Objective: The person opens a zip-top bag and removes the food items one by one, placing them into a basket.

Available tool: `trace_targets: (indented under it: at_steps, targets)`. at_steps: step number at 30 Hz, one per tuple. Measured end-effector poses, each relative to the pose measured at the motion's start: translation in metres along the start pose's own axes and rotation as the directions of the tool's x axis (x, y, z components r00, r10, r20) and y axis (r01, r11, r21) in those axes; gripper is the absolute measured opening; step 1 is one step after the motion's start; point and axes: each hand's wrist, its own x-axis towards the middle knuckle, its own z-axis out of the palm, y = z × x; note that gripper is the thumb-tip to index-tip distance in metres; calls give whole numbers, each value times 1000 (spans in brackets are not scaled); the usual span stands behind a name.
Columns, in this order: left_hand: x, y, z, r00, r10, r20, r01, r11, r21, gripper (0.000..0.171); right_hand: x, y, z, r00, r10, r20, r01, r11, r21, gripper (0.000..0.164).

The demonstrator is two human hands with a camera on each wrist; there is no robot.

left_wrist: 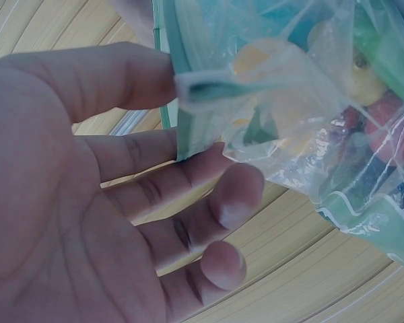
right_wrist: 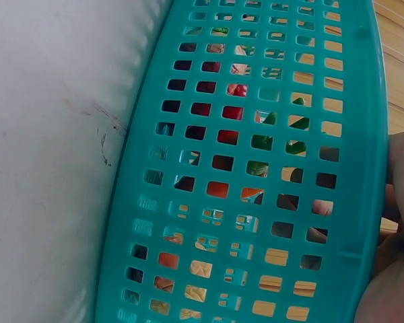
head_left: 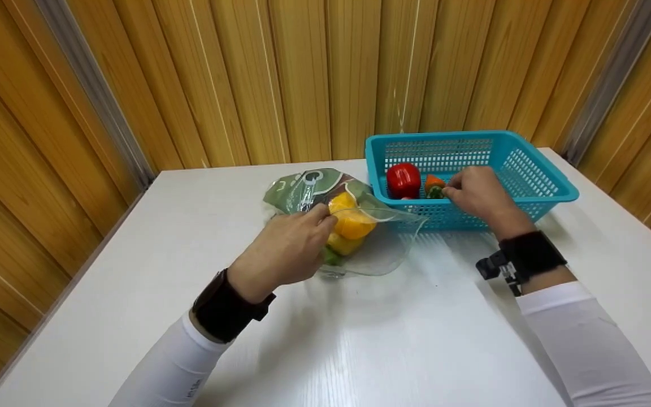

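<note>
My left hand (head_left: 289, 246) pinches the open edge of a clear zip bag (left_wrist: 209, 145) with green print, thumb on one side and fingers on the other. A yellow bell pepper (head_left: 354, 223) shows through the bag, with other yellow, green and red pieces around it. Over the front rim of a turquoise basket (head_left: 472, 135), my right hand (head_left: 478, 192) reaches in, its fingertips pinching at the green top of an orange vegetable (head_left: 434, 182). A red bell pepper (head_left: 403, 181) lies left of it. In the right wrist view, the basket's slotted wall partly hides the fingers.
The white table (head_left: 382, 345) carries the bag at its middle and the basket at back right. Behind them stands a wood-patterned panel wall (head_left: 303, 79), with similar panels on both sides. The bag's right edge overlaps the basket's front in the head view.
</note>
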Motion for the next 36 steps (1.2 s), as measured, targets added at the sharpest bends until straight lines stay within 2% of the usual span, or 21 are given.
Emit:
trace_targets:
  at_steps: [6, 18, 25, 28, 31, 36]
  targets:
    - [0, 0, 0, 1000, -3, 9, 3, 1000, 0, 33, 0, -1, 0, 1000, 23, 17, -23, 1000, 1, 28]
    - [1, 0, 0, 1000, -3, 18, 3, 1000, 3, 35, -1, -1, 0, 999, -33, -6, 33, 999, -22, 28]
    - [1, 0, -1, 999, -10, 34, 10, 1000, -12, 36, -5, -10, -3, 1000, -17, -17, 17, 1000, -3, 28]
    - [1, 0, -2, 1000, -9, 29, 9, 1000, -13, 36, -8, -19, -5, 998, -38, -57, 38, 999, -5, 29]
    - [1, 0, -2, 1000, -10, 30, 10, 1000, -15, 35, -12, -28, -7, 986, -96, -134, 95, 995, -17, 27]
    - [1, 0, -1, 999, -16, 40, 17, 1000, -25, 35, -19, -46, -9, 939, -216, -269, 218, 976, -25, 23]
